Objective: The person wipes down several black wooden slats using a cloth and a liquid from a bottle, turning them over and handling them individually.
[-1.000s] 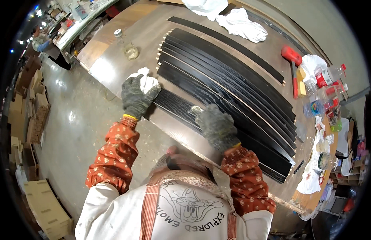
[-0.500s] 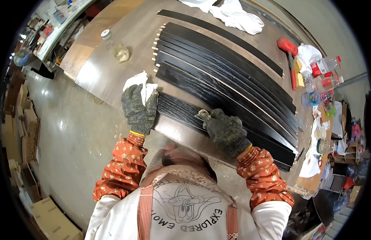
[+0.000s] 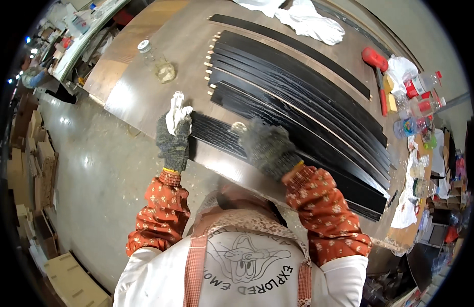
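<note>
My left hand [image 3: 173, 146], in a dark knitted work glove, is closed at the left end of a black wood-grained board [image 3: 216, 131]. A crumpled white cloth [image 3: 177, 116] sticks up from its fingers. Over the middle of the same board is my right hand [image 3: 270, 148], gloved alike and smeared by motion. A small pale wad [image 3: 239, 127] pokes out from its fingertips; it looks like a bit of cloth. The board lies along the table's near edge. Just beyond it, several black slats [image 3: 298, 94] with pale dowels at their ends lie side by side.
One separate black slat [image 3: 293, 50] lies farther back, near white rags [image 3: 313, 23]. A glass jar [image 3: 163, 70] stands at the table's left. On the right are a red-headed mallet [image 3: 376, 59], plastic bottles [image 3: 421, 84] and white paper [image 3: 404, 212]. A person [image 3: 40, 79] stands far left.
My right hand has slid left along the board with the pale wad, toward my left hand. The white cloth in my left hand is bunched narrower. The whole view has shifted slightly.
</note>
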`<action>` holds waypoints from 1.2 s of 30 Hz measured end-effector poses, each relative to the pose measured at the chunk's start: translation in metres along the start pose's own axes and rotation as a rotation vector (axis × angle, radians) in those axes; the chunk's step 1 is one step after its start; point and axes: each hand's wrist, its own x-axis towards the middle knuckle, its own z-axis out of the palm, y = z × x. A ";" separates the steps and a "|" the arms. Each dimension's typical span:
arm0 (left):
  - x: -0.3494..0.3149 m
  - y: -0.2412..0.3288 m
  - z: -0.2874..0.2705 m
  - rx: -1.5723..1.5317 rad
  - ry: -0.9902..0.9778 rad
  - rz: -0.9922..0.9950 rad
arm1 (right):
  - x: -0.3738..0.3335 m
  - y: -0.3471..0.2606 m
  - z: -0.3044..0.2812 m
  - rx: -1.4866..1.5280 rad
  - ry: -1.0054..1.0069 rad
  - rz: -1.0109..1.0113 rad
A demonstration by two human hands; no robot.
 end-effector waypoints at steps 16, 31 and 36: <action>0.000 -0.016 -0.005 -0.231 -0.024 -0.088 | 0.048 -0.018 0.017 0.070 -0.017 -0.166; 0.002 -0.009 -0.011 -0.210 -0.079 0.041 | 0.043 -0.037 0.029 -0.247 0.483 -0.367; 0.001 -0.005 -0.014 -0.218 -0.107 -0.067 | 0.045 -0.042 0.030 -0.118 0.337 -0.299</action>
